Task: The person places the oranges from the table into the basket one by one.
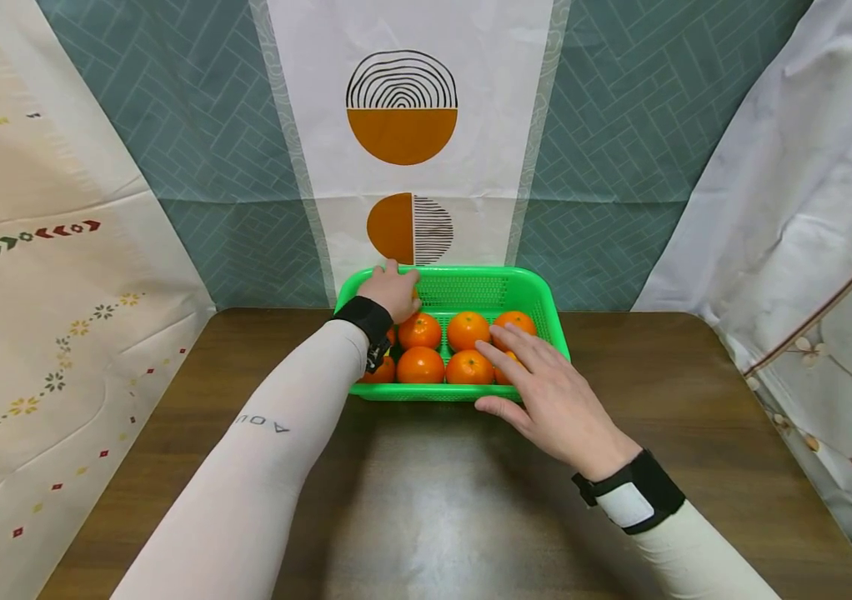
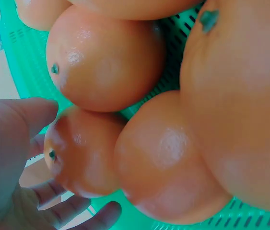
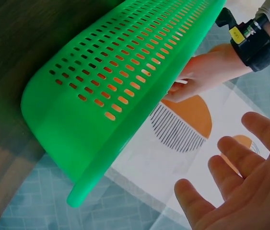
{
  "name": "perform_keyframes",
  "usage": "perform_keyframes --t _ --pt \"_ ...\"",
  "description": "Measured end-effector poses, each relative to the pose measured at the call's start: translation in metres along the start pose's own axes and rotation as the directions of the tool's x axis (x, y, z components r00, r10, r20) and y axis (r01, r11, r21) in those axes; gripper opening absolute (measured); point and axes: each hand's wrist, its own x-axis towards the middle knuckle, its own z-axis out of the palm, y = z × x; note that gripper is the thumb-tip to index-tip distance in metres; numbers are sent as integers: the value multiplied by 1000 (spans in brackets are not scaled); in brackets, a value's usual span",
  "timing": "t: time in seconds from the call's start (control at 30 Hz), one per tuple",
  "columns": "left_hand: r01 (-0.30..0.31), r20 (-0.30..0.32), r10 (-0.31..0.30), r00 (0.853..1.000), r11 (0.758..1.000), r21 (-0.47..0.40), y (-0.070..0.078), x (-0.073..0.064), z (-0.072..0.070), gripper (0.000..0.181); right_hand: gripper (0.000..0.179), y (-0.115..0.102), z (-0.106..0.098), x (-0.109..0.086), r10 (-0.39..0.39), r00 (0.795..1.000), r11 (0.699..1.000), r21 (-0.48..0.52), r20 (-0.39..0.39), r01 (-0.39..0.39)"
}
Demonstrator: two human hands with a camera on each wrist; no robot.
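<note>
Several oranges (image 1: 421, 365) sit in a green plastic basket (image 1: 538, 287). My left hand (image 1: 390, 293) reaches over the basket's back left corner. In the left wrist view its thumb and spread fingers lie around an end orange (image 2: 87, 153), with no firm grip visible; in the head view that hand mostly covers this orange. Over the basket's front right corner, my right hand (image 1: 557, 400) hovers with fingers extended and apart, holding nothing. Its fingers partly hide the oranges there. The right wrist view shows this hand (image 3: 250, 182) beside the basket's outer wall (image 3: 101, 81).
The basket stands on a dark brown wooden table (image 1: 411, 500), close to its back edge. Behind hangs a patterned cloth (image 1: 411, 183). Further cloths hang at the left (image 1: 58, 333) and right (image 1: 809, 275) sides.
</note>
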Motion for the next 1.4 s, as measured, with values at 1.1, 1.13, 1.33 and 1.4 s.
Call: perform_keyframes --t 1.1,1.13,1.33,1.4 --pt "81 -212 -108 971 988 -134 -68 -95 16 70 73 48 -2 -7 219 973 972 -95 65 -213" --pt "74 -215 -101 971 989 -131 -66 -98 16 70 73 48 -2 -7 231 970 970 -96 71 -224" --pt "34 -256 -65 965 992 -121 -57 -114 16 70 74 47 0 -6 273 957 959 -109 95 -263" --pt "28 -262 -57 963 993 -115 -56 -119 15 69 74 46 0 -7 279 955 957 -109 97 -269"
